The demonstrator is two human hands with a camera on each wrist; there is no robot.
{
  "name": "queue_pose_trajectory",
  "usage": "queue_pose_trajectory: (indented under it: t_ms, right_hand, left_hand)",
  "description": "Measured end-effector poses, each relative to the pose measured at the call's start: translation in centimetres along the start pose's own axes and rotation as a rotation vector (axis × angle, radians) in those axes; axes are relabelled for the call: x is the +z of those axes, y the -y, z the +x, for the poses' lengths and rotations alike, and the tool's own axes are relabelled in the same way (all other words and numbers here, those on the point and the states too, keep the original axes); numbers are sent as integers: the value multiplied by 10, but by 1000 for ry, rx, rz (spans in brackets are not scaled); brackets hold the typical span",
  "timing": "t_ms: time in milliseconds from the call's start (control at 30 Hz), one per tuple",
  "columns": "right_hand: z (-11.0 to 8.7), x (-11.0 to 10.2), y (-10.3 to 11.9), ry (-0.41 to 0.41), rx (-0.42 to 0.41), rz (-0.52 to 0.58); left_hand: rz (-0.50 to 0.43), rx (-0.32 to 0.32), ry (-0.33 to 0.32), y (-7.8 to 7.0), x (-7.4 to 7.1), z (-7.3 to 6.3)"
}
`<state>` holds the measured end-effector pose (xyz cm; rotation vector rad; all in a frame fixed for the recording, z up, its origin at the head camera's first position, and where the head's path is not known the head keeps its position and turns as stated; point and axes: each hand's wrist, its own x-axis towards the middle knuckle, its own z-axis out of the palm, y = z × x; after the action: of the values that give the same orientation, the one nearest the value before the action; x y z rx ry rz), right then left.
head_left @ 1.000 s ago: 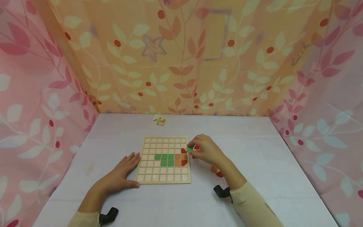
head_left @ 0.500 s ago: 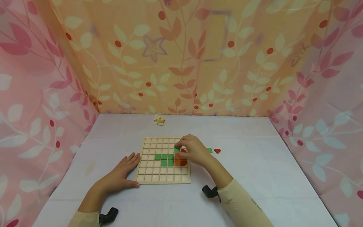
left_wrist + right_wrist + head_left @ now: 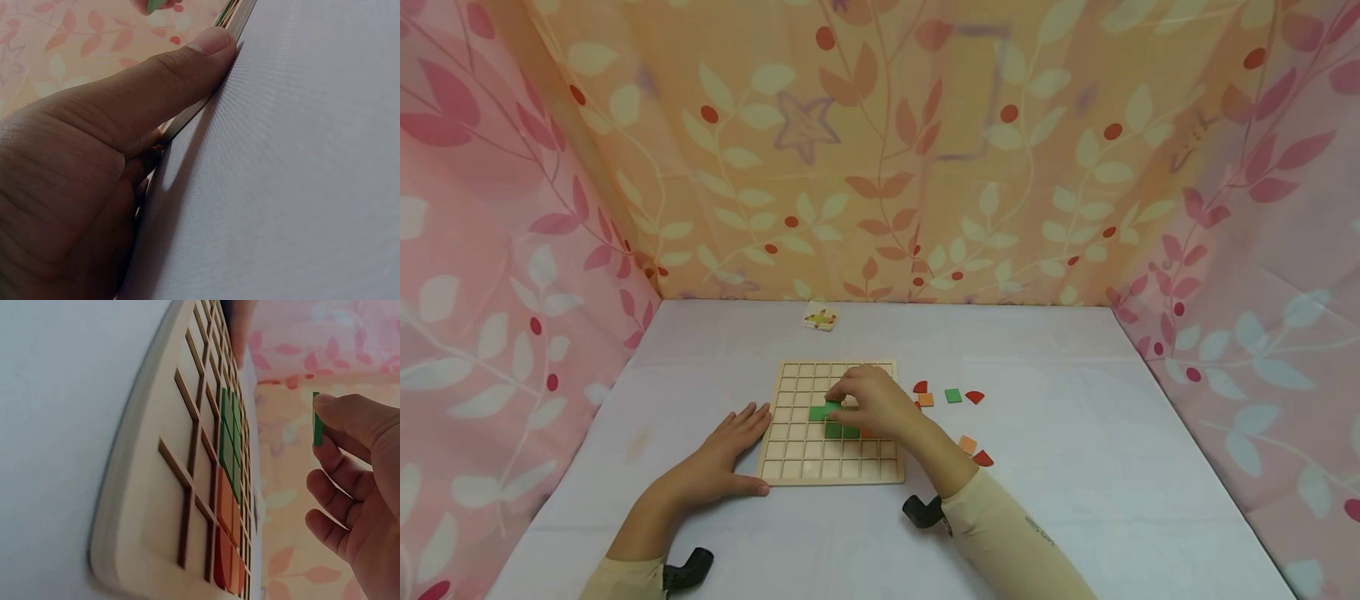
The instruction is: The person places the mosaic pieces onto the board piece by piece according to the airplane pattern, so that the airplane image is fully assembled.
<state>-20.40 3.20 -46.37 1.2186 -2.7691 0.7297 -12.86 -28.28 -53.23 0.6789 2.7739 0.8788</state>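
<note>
A wooden grid board [image 3: 797, 473] lies on the white table, with green square tiles [image 3: 851, 432] and orange and red ones in some cells. My right hand [image 3: 880, 404] is over the board and pinches a green square tile [image 3: 317, 419] between thumb and fingers. In the right wrist view that tile is held edge-on, apart from the grid. My left hand [image 3: 718, 457] rests at the board's left side, fingers spread and thumb [image 3: 209, 45] against its edge. From the head, my right hand hides part of the orange and red tiles on the board.
Right of the board lie loose pieces: a green square [image 3: 953, 396], orange squares [image 3: 967, 444] and red quarter-rounds [image 3: 982, 458]. A small patterned card [image 3: 821, 317] lies at the back of the table. Flowered cloth [image 3: 880, 167] hangs behind and on both sides.
My right hand has carried the green tile leftward from the board's right edge to above its middle, uncovering loose pieces on the right. My left hand has stayed in place.
</note>
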Motion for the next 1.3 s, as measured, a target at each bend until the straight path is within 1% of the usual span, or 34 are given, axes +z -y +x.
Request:
queue_pose_trajectory:
  t_ms: [200, 400, 567, 733, 967, 1300]
  right_hand:
    - [9, 11, 7, 21, -9, -2]
    - [17, 25, 7, 40, -12, -46]
    - [20, 35, 7, 72, -2, -74]
    - [20, 39, 9, 92, 20, -108]
    - [20, 45, 10, 106, 14, -143]
    - [19, 48, 13, 127, 19, -180]
  left_hand:
    - [-1, -12, 1, 0, -2, 1]
    - [-1, -6, 0, 0, -2, 0]
    - [-4, -2, 1, -1, -2, 0]
    - [5, 1, 1, -1, -2, 1]
    - [7, -5, 4, -2, -1, 0]
    - [10, 10, -5, -2, -1, -1]
